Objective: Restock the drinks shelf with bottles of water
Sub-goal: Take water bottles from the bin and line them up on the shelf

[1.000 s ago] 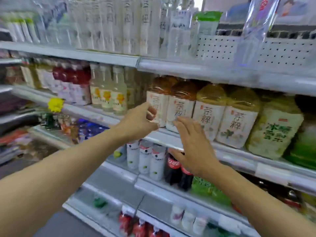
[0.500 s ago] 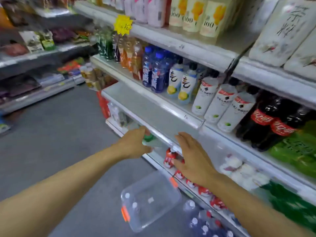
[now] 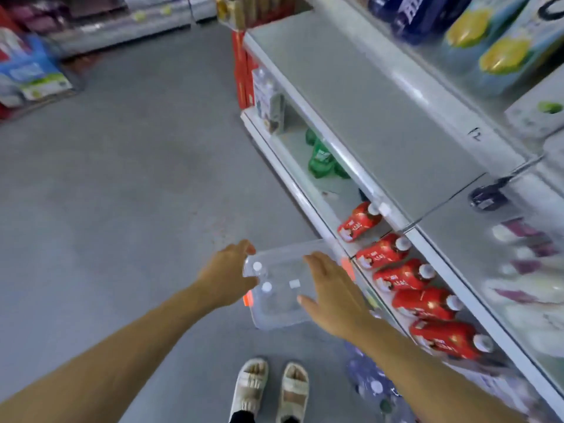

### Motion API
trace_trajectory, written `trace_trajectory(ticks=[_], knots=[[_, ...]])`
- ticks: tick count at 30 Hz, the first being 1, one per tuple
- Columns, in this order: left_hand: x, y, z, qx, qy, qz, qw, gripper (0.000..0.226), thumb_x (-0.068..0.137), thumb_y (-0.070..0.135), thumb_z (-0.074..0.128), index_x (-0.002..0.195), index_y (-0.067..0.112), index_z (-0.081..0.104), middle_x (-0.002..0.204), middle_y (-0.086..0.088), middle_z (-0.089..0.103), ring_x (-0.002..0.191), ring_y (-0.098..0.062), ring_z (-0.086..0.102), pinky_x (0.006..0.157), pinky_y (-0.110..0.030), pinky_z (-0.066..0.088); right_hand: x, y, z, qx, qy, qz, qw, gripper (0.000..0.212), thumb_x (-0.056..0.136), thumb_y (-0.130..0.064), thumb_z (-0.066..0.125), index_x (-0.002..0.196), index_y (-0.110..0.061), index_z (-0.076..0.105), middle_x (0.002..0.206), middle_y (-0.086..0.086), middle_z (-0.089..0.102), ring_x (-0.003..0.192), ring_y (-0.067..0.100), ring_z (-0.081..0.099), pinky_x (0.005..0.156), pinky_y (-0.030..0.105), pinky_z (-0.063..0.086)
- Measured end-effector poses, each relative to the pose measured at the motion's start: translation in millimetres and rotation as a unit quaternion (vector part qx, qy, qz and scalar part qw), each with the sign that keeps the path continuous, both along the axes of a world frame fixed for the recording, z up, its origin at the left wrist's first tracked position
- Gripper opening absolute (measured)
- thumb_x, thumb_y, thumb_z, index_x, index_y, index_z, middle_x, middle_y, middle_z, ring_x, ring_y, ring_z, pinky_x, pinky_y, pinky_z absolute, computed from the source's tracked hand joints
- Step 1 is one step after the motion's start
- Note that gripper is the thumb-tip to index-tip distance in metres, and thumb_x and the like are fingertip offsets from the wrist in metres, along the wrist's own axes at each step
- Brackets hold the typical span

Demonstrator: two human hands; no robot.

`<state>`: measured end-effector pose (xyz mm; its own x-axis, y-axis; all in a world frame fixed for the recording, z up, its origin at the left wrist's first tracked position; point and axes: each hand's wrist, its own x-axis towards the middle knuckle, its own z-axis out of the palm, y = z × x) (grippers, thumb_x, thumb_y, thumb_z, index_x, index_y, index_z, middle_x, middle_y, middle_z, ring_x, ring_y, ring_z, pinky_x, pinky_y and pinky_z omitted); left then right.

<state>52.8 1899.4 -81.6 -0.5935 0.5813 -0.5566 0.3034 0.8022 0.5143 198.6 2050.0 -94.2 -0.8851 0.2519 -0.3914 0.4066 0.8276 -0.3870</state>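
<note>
A clear plastic bin (image 3: 282, 312) with orange latches stands on the floor by the shelf unit. Two white-capped water bottles (image 3: 266, 286) stand inside it at its left. My left hand (image 3: 225, 274) hovers at the bin's left edge, fingers relaxed, holding nothing. My right hand (image 3: 331, 293) hangs over the bin's right side with fingers spread, also empty. A shrink-wrapped pack of water bottles (image 3: 370, 386) lies on the floor at the lower right, partly hidden by my right forearm.
The low shelf (image 3: 308, 209) holds red-labelled bottles (image 3: 418, 303), green bottles (image 3: 320, 157) and a bare patch between them. A grey shelf (image 3: 381, 117) juts out above it. My sandalled feet (image 3: 271, 389) stand just behind the bin. Open grey floor lies to the left.
My view has dropped from the upper tea shelves down to the floor. Both hands came down with it, from the shelf edges to just above the clear bin.
</note>
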Motion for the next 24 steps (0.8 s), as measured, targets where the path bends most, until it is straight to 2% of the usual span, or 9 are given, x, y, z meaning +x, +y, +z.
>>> trace_trajectory(ticks=[2,8,12,20,24], knots=[[8,-9,-38,-0.013,-0.010,0.012,1.000,0.048,0.078,0.020,0.070,0.121,0.015,0.049,0.120,-0.008,0.055,0.106,-0.026,0.055,0.091,-0.035,0.045,0,-5,-38,-0.009,-0.022,0.019,1.000,0.072,0.090,-0.031,0.058,0.148,-0.006,0.022,0.155,0.014,0.020,0.143,0.026,0.021,0.115,0.032,0.015],[25,-27,-155,-0.056,-0.031,0.027,0.998,0.052,0.080,0.025,0.069,0.125,0.019,0.046,0.121,-0.005,0.053,0.108,-0.024,0.054,0.091,-0.042,0.047,0,-15,-156,-0.026,-0.050,0.037,0.998,0.065,0.091,-0.033,0.056,0.144,-0.009,0.026,0.146,0.007,0.032,0.133,0.025,0.033,0.109,0.031,0.027],[27,-27,-231,-0.061,-0.032,0.034,0.997,0.052,0.081,0.024,0.069,0.127,0.017,0.046,0.125,-0.004,0.054,0.112,-0.022,0.054,0.094,-0.041,0.047,-2,-22,-239,-0.035,-0.066,0.039,0.996,0.066,0.091,-0.035,0.056,0.143,-0.010,0.026,0.145,0.007,0.033,0.131,0.024,0.036,0.107,0.030,0.028],[21,-20,-365,-0.048,-0.002,0.049,0.998,0.054,0.080,0.019,0.070,0.127,0.019,0.045,0.123,-0.003,0.054,0.107,-0.022,0.055,0.089,-0.042,0.049,-22,-30,-388,-0.075,-0.050,-0.035,0.995,0.066,0.087,-0.031,0.063,0.141,-0.011,0.031,0.144,0.007,0.035,0.131,0.024,0.038,0.103,0.032,0.034],[16,-18,-406,-0.033,0.030,0.052,0.998,0.054,0.081,0.017,0.070,0.128,0.019,0.044,0.125,-0.003,0.053,0.112,-0.021,0.053,0.090,-0.041,0.049,-37,-30,-443,-0.123,-0.009,-0.102,0.987,0.072,0.081,-0.028,0.071,0.140,-0.014,0.033,0.140,0.005,0.040,0.128,0.021,0.041,0.097,0.024,0.034]])
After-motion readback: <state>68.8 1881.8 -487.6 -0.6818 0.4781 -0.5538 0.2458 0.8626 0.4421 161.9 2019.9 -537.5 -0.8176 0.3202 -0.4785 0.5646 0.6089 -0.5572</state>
